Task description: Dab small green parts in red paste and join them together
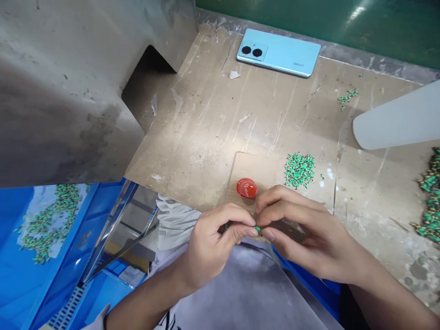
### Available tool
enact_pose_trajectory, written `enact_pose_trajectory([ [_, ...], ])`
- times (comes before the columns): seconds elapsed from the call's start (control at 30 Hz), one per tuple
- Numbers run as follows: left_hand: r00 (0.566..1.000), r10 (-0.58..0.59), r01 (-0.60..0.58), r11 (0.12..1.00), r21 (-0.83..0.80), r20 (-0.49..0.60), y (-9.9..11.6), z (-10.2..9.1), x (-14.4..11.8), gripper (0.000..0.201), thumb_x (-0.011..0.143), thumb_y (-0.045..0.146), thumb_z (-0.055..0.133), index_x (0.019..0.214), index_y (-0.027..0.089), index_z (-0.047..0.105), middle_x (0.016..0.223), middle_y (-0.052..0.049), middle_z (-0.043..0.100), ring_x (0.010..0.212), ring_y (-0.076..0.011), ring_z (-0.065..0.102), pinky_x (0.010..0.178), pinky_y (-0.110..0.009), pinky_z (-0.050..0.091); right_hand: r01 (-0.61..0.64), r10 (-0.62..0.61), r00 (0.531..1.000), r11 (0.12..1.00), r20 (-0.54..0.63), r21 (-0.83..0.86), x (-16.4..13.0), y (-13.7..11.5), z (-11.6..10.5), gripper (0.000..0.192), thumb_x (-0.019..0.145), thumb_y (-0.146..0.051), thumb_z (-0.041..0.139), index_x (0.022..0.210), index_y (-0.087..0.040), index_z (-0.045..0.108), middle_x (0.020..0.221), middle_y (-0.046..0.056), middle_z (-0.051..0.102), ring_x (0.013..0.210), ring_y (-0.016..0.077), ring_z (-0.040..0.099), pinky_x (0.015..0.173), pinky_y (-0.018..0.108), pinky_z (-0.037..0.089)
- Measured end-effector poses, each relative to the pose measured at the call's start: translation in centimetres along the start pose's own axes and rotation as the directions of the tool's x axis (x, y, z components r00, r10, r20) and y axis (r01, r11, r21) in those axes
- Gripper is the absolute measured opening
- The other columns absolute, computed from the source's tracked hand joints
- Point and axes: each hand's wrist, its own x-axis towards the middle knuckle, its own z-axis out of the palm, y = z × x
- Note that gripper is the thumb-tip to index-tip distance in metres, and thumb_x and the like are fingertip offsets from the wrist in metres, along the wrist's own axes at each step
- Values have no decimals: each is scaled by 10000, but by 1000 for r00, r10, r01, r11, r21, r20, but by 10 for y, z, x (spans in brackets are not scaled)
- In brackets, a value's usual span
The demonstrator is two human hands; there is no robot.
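My left hand [215,238] is closed, thumb and forefinger pinching a tiny green part [256,228]; a bit more green shows inside its curled fingers. From the other side my right hand [309,229] brings its thumb and fingertips together at the same green part. What exactly the part is, I cannot make out. Just beyond the hands, a small red dish [246,188] with glossy red liquid sits on a thin wooden board [244,161]. A heap of small green parts with brownish ends [299,170] lies right of the board, near my right hand.
A light-blue phone [280,52] lies at the worktable's back edge. At right are a white cylinder [398,117], a few scattered green parts [348,97] and a bigger heap [431,201]. A metal housing [68,91] stands left, above a blue tray [13,215] with more green parts.
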Motion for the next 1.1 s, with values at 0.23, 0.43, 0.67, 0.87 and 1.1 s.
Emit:
enact_pose_trajectory([
  [0.23,998,-46,43,997,-62,-45,1,1,0,119,976,257,809,893,181,772,754,-6,758,529,-82,598,523,-176,499,-88,86,995,995,41,45,-3,-3,3,63,1049,-176,650,1100,-212,644,894,-8,650,774,102,609,680,211,519],
  [0.43,995,-82,82,997,-6,-57,6,-1,1,186,935,302,856,839,173,763,692,-3,749,490,-83,597,495,-171,501,-61,60,998,997,25,48,-3,-2,3,50,1078,-222,665,1127,-232,671,863,-23,702,738,84,651,668,185,522],
  [0.67,978,-207,206,978,-47,-32,13,1,3,188,928,344,859,928,181,767,681,2,748,505,-100,634,481,-174,520,167,-168,986,985,-2,-43,-1,3,4,155,1067,-113,602,1184,-208,639,922,46,739,808,161,679,732,302,575],
  [0.87,941,-334,337,939,-68,56,19,-4,3,149,926,299,842,981,175,781,716,-27,787,590,-140,715,490,-186,527,290,-293,956,927,25,-236,-5,13,4,133,1072,-119,588,1191,-146,640,893,83,710,791,196,650,682,346,541],
  [1.1,930,-362,364,931,-12,63,26,-6,2,102,908,178,778,1008,162,773,736,-30,801,680,-149,760,624,-186,595,371,-371,926,865,65,-338,-5,13,2,151,1053,-62,575,1164,-120,658,950,110,748,824,212,669,682,369,546],
])
